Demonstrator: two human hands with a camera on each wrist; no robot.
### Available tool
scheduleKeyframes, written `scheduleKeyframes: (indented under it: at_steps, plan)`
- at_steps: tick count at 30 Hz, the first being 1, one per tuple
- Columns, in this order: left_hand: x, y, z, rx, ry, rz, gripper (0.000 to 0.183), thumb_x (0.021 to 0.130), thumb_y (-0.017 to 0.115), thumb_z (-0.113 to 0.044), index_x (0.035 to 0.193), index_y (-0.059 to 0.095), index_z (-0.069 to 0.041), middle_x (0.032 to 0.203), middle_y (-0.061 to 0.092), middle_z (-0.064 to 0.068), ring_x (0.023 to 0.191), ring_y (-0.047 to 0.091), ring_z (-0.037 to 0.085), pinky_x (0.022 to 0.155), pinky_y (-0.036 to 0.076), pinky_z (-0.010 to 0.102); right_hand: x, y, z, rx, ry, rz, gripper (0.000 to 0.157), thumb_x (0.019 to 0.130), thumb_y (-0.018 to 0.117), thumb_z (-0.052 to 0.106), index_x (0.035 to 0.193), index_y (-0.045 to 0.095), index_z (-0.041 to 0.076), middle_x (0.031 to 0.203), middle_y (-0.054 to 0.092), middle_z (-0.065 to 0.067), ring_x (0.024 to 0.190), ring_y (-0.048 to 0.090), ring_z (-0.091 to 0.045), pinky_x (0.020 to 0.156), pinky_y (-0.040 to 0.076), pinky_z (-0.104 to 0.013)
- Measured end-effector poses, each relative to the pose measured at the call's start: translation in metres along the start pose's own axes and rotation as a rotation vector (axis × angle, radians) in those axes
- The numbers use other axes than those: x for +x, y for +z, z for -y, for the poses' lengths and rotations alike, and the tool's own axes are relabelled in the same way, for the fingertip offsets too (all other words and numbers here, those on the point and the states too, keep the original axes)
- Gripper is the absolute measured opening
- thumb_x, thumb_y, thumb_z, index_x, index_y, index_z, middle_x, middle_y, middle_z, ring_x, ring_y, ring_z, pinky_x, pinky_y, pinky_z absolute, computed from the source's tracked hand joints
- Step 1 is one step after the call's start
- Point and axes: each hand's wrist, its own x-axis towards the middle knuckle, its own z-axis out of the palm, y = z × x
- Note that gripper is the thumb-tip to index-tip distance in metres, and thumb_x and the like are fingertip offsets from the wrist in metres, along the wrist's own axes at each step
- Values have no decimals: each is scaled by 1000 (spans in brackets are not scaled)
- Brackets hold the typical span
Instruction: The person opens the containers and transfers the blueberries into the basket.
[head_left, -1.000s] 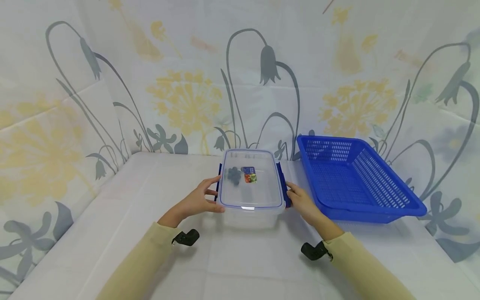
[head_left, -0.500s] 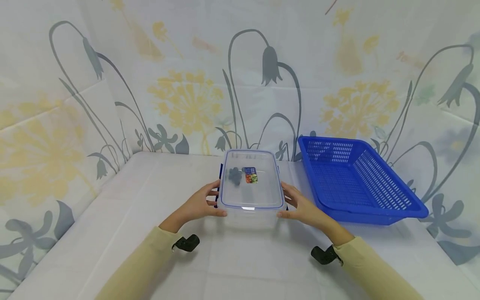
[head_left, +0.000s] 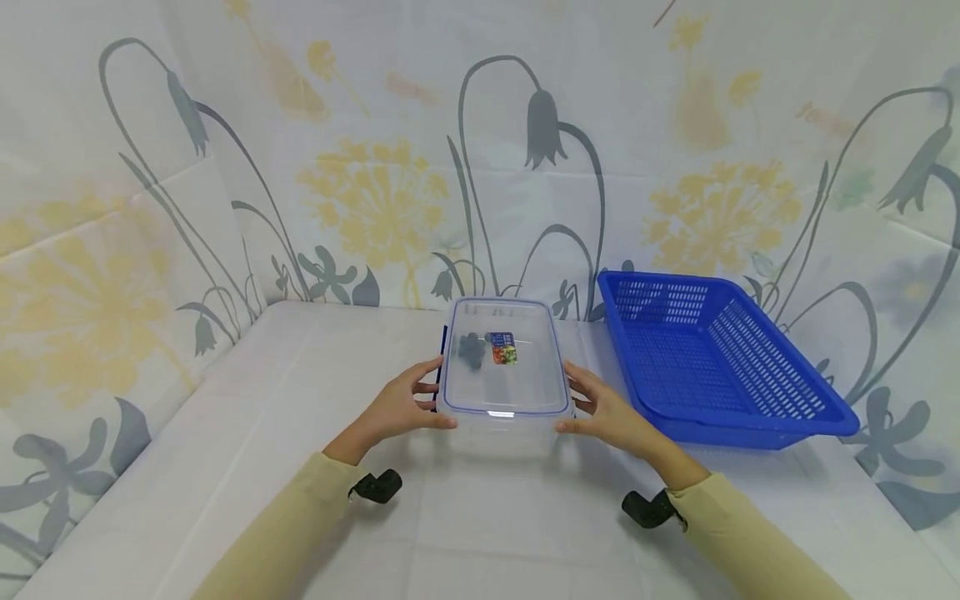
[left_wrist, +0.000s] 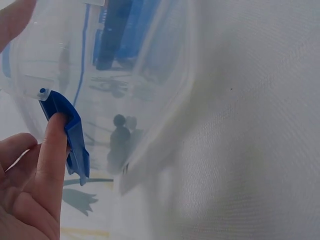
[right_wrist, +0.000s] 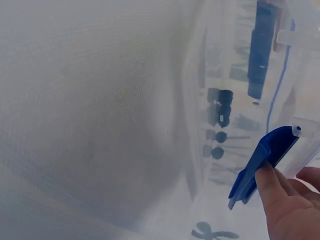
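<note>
A clear food container (head_left: pixel 498 437) stands mid-table under a lid (head_left: pixel 525 387) with a blue outline and a small colored label (head_left: pixel 503 348). Dark rounded shapes (head_left: pixel 472 351) show through the lid. My left hand (head_left: pixel 399 406) holds the container's left side, thumb at the front corner. In the left wrist view, one finger presses a blue side latch (left_wrist: pixel 75 135), which sticks out from the lid. My right hand (head_left: pixel 609 417) holds the opposite side, thumb at the front too. Its fingertips touch another swung-out blue latch (right_wrist: pixel 262 162) in the right wrist view.
A large blue slatted basket (head_left: pixel 723 421) sits right of the container, close beyond my right hand. Behind the white-covered table (head_left: pixel 480 525) hangs a flower-printed cloth (head_left: pixel 360 108). A black wrist device (head_left: pixel 378 486) is on my left wrist, and a matching device (head_left: pixel 648 509) on my right.
My right hand has gone from the side latch to cupping the container's right front corner, its thumb now at the front. My left hand has kept its place. The right latch has swung down.
</note>
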Motion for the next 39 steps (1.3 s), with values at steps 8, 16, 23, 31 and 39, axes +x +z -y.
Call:
scheduleKeyframes:
  at_steps: [8, 16, 23, 31, 39]
  plan:
    - [1, -1, -5, -16, -35, -2, 97, 67, 85, -26, 147, 29, -22, 143, 35, 9, 117, 49, 29, 85, 49, 38, 0, -2, 4, 30, 14, -48, 95, 77, 77, 21, 148, 16, 2, 151, 14, -21, 130, 30, -41, 100, 33, -48]
    - [1, -5, -7, -47, -41, 31, 99, 68, 85, -26, 148, 27, -22, 144, 36, 9, 121, 46, 31, 89, 47, 41, -1, -1, 6, 32, 14, -41, 95, 78, 77, 21, 148, 15, 1, 148, 17, -25, 129, 29, -44, 99, 33, -48]
    - [0, -7, -12, -73, -26, 44, 100, 69, 84, -21, 149, 23, -22, 143, 36, 14, 108, 56, 31, 86, 48, 40, 1, -3, 12, -26, -32, -57, 92, 78, 76, 15, 146, 16, -3, 150, 14, -22, 132, 24, -41, 103, 27, -50]
    - [3, -14, -25, -85, 3, 34, 99, 73, 82, -20, 149, 19, -25, 142, 37, 16, 112, 52, 36, 86, 49, 42, 7, -8, 26, 88, -14, -61, 94, 79, 74, 10, 148, 11, 3, 150, 18, -19, 136, 20, -33, 107, 21, -44]
    - [2, -34, -33, -251, 41, 100, 89, 82, 73, -16, 150, 16, -16, 150, 23, 7, 118, 48, 32, 102, 33, 47, 17, -6, 44, 344, 68, -23, 92, 81, 63, -10, 149, 4, 5, 153, 6, -16, 139, 9, -28, 103, 27, -36]
